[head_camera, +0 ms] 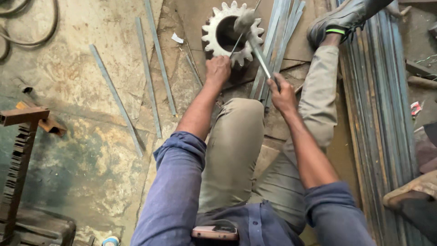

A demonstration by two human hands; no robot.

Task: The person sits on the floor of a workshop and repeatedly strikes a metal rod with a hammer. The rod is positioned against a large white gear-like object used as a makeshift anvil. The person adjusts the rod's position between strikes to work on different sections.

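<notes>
Person seated on the concrete floor (pixel 91 150), legs stretched forward, viewed from above. Olive trousers, blue sleeves rolled to the elbows.

Large toothed gear wheel (pixel 232 34) stands at the top centre of the view, pale grey metal with a dark round bore, just past the bent left knee.

Left hand (pixel 217 70) sits at the lower edge of the gear wheel, fingers curled shut around a thin rod (pixel 236 44) that runs up and to the right across the bore. Knuckles up; the fingertips are hidden underneath.

Right hand (pixel 282 93) is closed in a fist on the handle of a hammer (pixel 255 43). The handle slants up and left from the fist, and the hammer head, somewhat blurred, lies over the upper right rim of the gear wheel, near the top end of the thin rod. Whether head and rod touch cannot be told.

A bundle of flat metal strips (pixel 280 32) lies on the floor just right of the gear wheel, under the hammer handle. Loose strips (pixel 150 77) lie scattered to the left, well apart from the hands. A long stack of steel bars (pixel 387 105) runs down the right side, beside the outstretched right leg; the shoe (pixel 339 20) rests against it.

A phone (pixel 215 233) lies at the bottom centre, in the person's lap. A rusty metal stand (pixel 20 136) stands at far left.
</notes>
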